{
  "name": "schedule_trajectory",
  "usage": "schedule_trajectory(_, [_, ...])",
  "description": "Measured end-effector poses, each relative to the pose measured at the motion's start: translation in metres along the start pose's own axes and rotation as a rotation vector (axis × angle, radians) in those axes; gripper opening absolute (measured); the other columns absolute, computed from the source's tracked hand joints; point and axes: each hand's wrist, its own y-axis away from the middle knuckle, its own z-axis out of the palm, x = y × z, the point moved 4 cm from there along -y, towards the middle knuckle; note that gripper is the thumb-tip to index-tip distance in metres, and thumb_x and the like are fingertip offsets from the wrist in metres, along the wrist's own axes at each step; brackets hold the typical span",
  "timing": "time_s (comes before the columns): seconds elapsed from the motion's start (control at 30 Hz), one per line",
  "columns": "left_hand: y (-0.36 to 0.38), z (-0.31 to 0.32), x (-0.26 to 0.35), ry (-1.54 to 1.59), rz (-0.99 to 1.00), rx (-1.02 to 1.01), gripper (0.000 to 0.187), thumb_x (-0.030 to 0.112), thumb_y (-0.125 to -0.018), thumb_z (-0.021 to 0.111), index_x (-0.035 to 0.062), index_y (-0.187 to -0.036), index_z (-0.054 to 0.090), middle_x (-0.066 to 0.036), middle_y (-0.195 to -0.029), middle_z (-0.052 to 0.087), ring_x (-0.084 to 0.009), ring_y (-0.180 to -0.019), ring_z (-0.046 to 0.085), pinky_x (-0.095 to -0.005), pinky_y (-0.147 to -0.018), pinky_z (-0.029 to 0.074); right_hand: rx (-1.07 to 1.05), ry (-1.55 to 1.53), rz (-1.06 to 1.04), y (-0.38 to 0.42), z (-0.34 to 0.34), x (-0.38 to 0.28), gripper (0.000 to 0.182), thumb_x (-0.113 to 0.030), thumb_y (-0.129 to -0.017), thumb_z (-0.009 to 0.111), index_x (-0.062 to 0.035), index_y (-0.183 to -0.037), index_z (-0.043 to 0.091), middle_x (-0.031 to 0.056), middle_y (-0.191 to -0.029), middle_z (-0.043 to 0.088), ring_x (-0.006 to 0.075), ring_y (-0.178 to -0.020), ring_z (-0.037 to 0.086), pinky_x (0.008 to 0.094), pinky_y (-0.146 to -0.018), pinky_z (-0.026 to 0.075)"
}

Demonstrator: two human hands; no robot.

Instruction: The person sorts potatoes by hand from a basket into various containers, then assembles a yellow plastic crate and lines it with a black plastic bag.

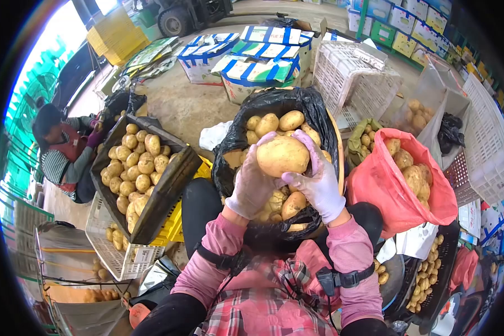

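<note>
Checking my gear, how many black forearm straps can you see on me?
2: one black strap around your left forearm, a second strap around your right forearm. More may be hidden.

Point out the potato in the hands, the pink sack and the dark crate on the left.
Held potato [283, 155], head view: middle of its visible side.
Pink sack [368, 187], head view: its outer wall.
Dark crate [172, 192], head view: its right-hand wall.
</note>
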Motion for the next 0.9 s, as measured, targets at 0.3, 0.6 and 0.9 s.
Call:
schedule_trajectory(0.3, [0.035, -0.037, 0.004, -0.614, 0.619, 0.104, 0.103, 0.016, -0.053, 0.097, 0.0062, -0.139, 0.041, -0.013, -0.132, 0.051, -0.0256, -0.123, 0.049, -0.0388, -0.107, 0.042, 0.140, 0.141, 0.299, 0.007, -0.018, 0.017, 0.037, -0.027, -0.099, 0.059, 0.0000, -0.123, 0.061, 0.0085, -0.115, 0.065, 0.0140, -0.096, 0.064, 0.0247, -0.075, 0.053])
schedule_trajectory(0.6, [0.037, -0.290, 0.123, 0.305, -0.305, 0.590, 0.043, 0.040, -0.102, 0.041, 0.0082, -0.129, 0.046, -0.016, -0.117, 0.064, -0.0337, -0.099, 0.068, -0.0486, -0.072, 0.061, 0.155, 0.213, 0.349, 0.009, -0.024, 0.018, 0.038, -0.029, -0.098, 0.060, -0.0015, -0.124, 0.061, 0.0082, -0.109, 0.067, 0.0130, -0.089, 0.066, 0.0223, -0.072, 0.051])
schedule_trajectory(0.9, [-0.048, -0.427, 0.084, -1.404, -0.585, 0.449, 0.046, 0.043, -0.095, 0.051, 0.0025, -0.111, 0.068, -0.025, -0.110, 0.067, -0.0381, -0.099, 0.067, -0.0477, -0.085, 0.055, 0.117, 0.343, 0.333, 0.003, -0.011, 0.030, 0.035, -0.025, -0.099, 0.059, 0.0019, -0.120, 0.062, 0.0091, -0.104, 0.069, 0.0128, -0.086, 0.066, 0.0221, -0.070, 0.051])
